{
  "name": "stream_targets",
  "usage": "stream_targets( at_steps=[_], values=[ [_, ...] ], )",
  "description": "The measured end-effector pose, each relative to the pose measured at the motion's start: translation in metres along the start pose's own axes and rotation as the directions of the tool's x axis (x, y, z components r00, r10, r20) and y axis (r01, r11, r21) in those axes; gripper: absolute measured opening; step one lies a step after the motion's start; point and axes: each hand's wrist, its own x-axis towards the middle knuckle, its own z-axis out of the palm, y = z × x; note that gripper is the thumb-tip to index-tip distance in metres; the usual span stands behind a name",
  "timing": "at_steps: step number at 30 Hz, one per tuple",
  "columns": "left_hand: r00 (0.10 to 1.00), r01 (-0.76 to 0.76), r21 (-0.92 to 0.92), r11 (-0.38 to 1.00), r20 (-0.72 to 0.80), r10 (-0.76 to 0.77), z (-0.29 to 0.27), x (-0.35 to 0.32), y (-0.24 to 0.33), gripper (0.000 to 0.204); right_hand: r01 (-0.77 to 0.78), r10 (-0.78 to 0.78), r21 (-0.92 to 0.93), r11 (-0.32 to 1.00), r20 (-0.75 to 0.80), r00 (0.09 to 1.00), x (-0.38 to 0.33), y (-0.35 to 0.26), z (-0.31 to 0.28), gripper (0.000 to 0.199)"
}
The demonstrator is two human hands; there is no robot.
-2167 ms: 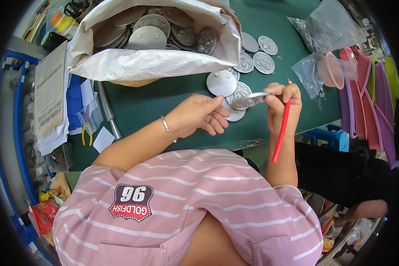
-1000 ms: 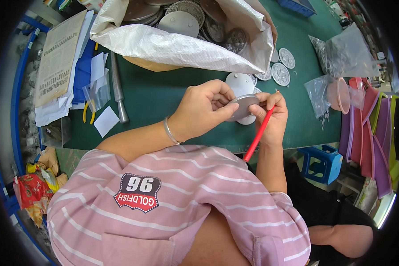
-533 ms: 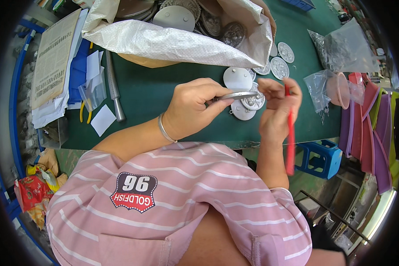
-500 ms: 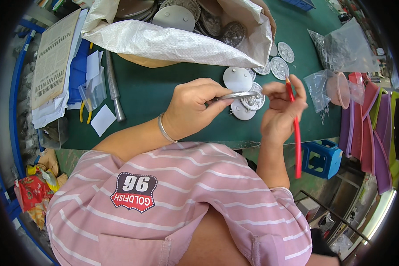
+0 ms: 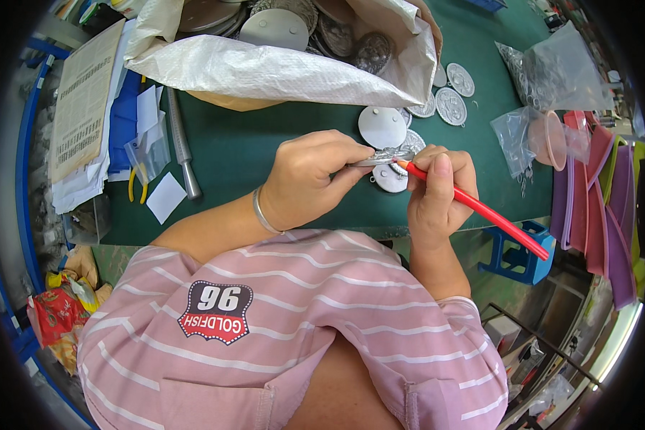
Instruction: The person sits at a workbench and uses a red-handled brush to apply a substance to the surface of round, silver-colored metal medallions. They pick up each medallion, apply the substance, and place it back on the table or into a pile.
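Note:
My left hand (image 5: 309, 172) pinches a silvery metal medallion (image 5: 384, 155) by its left edge, holding it nearly edge-on above the table. A red pencil (image 5: 491, 218) is gripped in my right hand (image 5: 443, 188). Its tip meets the medallion's right side or sits just beside it; actual contact is too fine to tell. Beneath and behind the held piece lie more medallions, among them a plain-backed disc (image 5: 382, 127) with small studs and another plain one (image 5: 390, 179). Relief-faced medallions (image 5: 451, 106) lie farther off to the right.
A white woven sack (image 5: 279, 72) full of medallions stands at the back of the green table (image 5: 226, 143). On the left are a tapered metal rod (image 5: 180, 143), a white paper (image 5: 167, 196) and stacked papers (image 5: 86, 107). At right stand a pink cup (image 5: 547, 140) and plastic bags (image 5: 567, 75).
My right hand has moved left to the medallion. The pencil has swung from upright to slanted, its tip now at the medallion, which has tilted to show some of its relief.

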Motion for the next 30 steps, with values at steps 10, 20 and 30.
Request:
stream_targets(
  at_steps=[10,20,30],
  values=[
    [1.0,-0.005,-0.002,1.0,-0.005,0.005,0.001,0.0,-0.004,0.017,-0.037,0.037,-0.008,0.999,0.03,0.999,-0.001,-0.001,0.005,0.019],
    [0.998,0.06,0.02,0.998,0.013,-0.06,-0.002,-0.002,-0.004,0.015,0.182,-0.117,-0.259,0.949,0.246,0.962,-0.001,0.009,-0.001,0.013],
    [0.941,0.312,-0.502,0.807,0.044,-0.337,-0.004,-0.004,-0.008,0.02,-0.374,0.422,0.263,0.889,-0.158,0.893,0.01,0.021,-0.018,0.024]
  ],
)
